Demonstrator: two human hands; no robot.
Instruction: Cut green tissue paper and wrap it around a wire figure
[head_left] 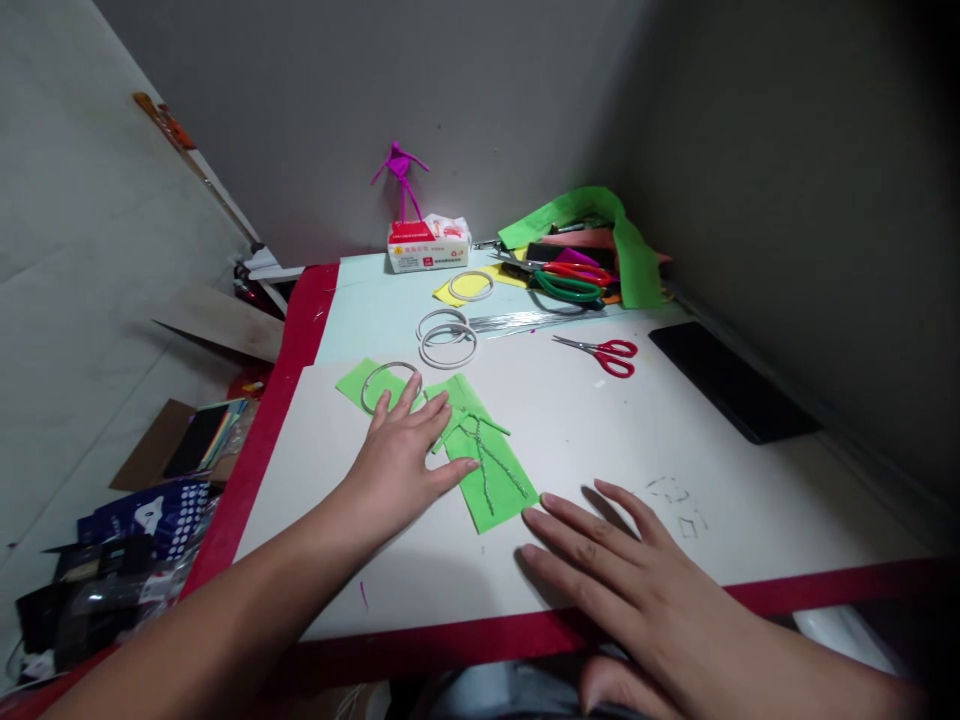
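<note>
My left hand [401, 460] lies flat, fingers apart, on the left part of a green paper piece [495, 495] on the white board [600, 440]. A bent silver wire figure [491, 455] lies on that green paper, just right of my fingertips. My right hand [622, 570] rests flat on the board, fingers spread, with its fingertips touching the lower right corner of the green paper. Neither hand holds anything. A wire ring [386, 385] lies on another green strip just beyond my left hand.
Red-handled scissors [607, 355] lie further back, two white rings [448, 340] and a wire bundle [525, 320] behind them. A black tablet [731, 380] sits right. A tissue box [427, 245] with a purple figure [401, 175], green scissors [570, 287] and papers crowd the back. Clutter fills the floor at left.
</note>
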